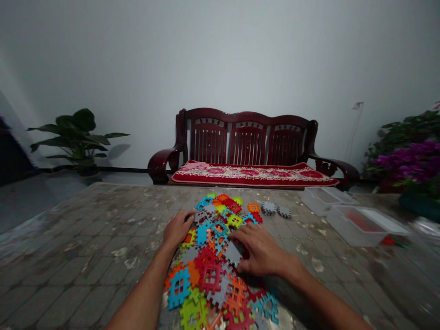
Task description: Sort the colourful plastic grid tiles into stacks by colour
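Observation:
A heap of flat, notched plastic tiles (213,261) in red, blue, green, orange and grey lies on the patterned table (85,247) in front of me. My left hand (177,229) rests on the heap's left edge, its fingers curled over the tiles near a grey one. My right hand (259,252) lies on the right side of the heap, and its fingertips pinch the edge of a grey tile (233,253). Two grey tiles (275,210) sit apart beyond the heap.
Two clear plastic boxes (357,224) stand at the right of the table. A dark wooden bench with a red cushion (247,158) is against the wall beyond. A leafy plant (77,137) stands far left, purple flowers (412,162) far right.

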Tool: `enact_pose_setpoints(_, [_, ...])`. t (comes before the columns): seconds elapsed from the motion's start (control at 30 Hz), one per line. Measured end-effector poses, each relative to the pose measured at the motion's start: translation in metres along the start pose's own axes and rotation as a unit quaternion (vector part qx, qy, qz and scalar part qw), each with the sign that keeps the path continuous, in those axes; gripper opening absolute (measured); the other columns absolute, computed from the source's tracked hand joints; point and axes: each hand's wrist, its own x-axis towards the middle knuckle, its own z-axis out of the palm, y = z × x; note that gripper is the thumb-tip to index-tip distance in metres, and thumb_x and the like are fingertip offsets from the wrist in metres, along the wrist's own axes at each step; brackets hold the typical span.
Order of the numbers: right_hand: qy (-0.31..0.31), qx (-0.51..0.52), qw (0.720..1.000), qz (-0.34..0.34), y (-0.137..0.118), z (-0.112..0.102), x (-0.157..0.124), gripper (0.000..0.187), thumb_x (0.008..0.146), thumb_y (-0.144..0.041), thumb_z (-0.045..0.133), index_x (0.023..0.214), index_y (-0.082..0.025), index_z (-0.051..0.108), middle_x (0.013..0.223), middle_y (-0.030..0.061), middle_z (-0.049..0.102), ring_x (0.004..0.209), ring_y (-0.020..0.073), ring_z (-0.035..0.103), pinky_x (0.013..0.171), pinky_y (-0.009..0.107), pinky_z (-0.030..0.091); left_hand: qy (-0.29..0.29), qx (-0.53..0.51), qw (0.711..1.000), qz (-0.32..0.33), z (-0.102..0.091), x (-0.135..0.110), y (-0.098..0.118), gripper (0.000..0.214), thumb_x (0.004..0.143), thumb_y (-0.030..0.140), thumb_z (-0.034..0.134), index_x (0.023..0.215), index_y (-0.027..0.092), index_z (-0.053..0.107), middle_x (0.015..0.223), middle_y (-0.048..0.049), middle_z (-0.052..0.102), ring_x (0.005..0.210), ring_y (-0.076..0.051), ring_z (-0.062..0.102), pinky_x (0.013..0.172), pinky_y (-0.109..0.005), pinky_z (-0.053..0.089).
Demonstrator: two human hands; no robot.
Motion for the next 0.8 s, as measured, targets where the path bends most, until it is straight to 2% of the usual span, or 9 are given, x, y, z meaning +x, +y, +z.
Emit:
enact_pose_setpoints(0.17, [0.016, 0.013, 1.000, 0.017, -0.003, 0.002, 0.000, 0.060, 0.074, -0.028, 0.072, 0.133, -0.026, 0.061, 0.109, 0.0073, 0.069, 0.101, 0.0257, 0.057, 0.090, 0.037, 0.040, 0.007, -0.003, 1.000, 0.005, 0.002, 0.001, -0.003, 0.034, 0.094, 0.033, 0.047, 0.115, 0.027, 0.073, 0.126, -0.0021, 0.073, 0.117, -0.021, 0.064, 0.103, -0.032, 0.046])
enact_pose_setpoints(0.3, [0.081, 0.092, 0.990, 0.068, 0.004, 0.011, 0.006, 0.046, 0.077, -0.018, 0.060, 0.121, -0.025, 0.069, 0.104, 0.0049, 0.073, 0.100, 0.0225, 0.062, 0.090, 0.034, 0.045, 0.005, -0.006, 1.000, 0.009, 0.004, 0.003, -0.007, 0.035, 0.094, 0.035, 0.046, 0.117, 0.027, 0.072, 0.125, -0.0026, 0.073, 0.116, -0.021, 0.064, 0.104, -0.032, 0.045])
enact_pose_setpoints(0.43, [0.153, 0.187, 0.962, 0.128, 0.027, 0.008, 0.012, 0.029, 0.079, -0.019, 0.055, 0.103, -0.023, 0.072, 0.094, 0.0020, 0.075, 0.084, 0.0187, 0.067, 0.080, 0.030, 0.050, 0.003, -0.005, 1.000, 0.010, 0.004, 0.003, -0.008, 0.036, 0.094, 0.034, 0.046, 0.117, 0.026, 0.072, 0.126, -0.0035, 0.072, 0.116, -0.021, 0.064, 0.103, -0.033, 0.046])
enact_pose_setpoints(0.5, [0.205, 0.156, 0.952, 0.163, 0.046, -0.001, 0.012, 0.024, 0.078, -0.020, 0.056, 0.096, -0.023, 0.072, 0.088, 0.0022, 0.074, 0.081, 0.0198, 0.067, 0.078, 0.030, 0.050, 0.000, -0.005, 1.000, 0.007, 0.004, 0.003, -0.007, 0.036, 0.094, 0.034, 0.046, 0.117, 0.026, 0.072, 0.126, -0.0032, 0.072, 0.116, -0.021, 0.064, 0.102, -0.033, 0.046])
enact_pose_setpoints(0.6, [0.272, 0.051, 0.937, 0.214, 0.079, -0.016, 0.004, 0.021, 0.079, -0.021, 0.054, 0.092, -0.023, 0.072, 0.093, 0.0047, 0.074, 0.089, 0.0224, 0.067, 0.084, 0.033, 0.049, 0.000, -0.005, 1.000, 0.006, 0.005, 0.003, -0.007, 0.036, 0.094, 0.034, 0.046, 0.118, 0.026, 0.072, 0.126, -0.0037, 0.072, 0.115, -0.022, 0.064, 0.101, -0.034, 0.046])
enact_pose_setpoints(0.7, [0.249, -0.016, 0.932, 0.264, 0.109, -0.020, -0.007, 0.023, 0.079, -0.020, 0.055, 0.094, -0.023, 0.072, 0.099, 0.0064, 0.075, 0.096, 0.0239, 0.067, 0.084, 0.034, 0.049, 0.006, -0.003, 1.000, 0.005, 0.006, 0.004, -0.008, 0.035, 0.093, 0.035, 0.047, 0.116, 0.026, 0.072, 0.126, -0.0028, 0.072, 0.116, -0.021, 0.064, 0.101, -0.033, 0.046])
enact_pose_setpoints(0.8, [0.156, 0.003, 0.952, 0.264, 0.131, -0.016, -0.016, 0.027, 0.072, -0.019, 0.061, 0.096, -0.023, 0.074, 0.100, 0.0054, 0.076, 0.096, 0.0248, 0.067, 0.082, 0.034, 0.049, 0.008, 0.000, 1.000, 0.006, 0.007, 0.005, -0.010, 0.034, 0.093, 0.036, 0.047, 0.114, 0.028, 0.073, 0.124, -0.0014, 0.073, 0.116, -0.020, 0.065, 0.101, -0.031, 0.047])
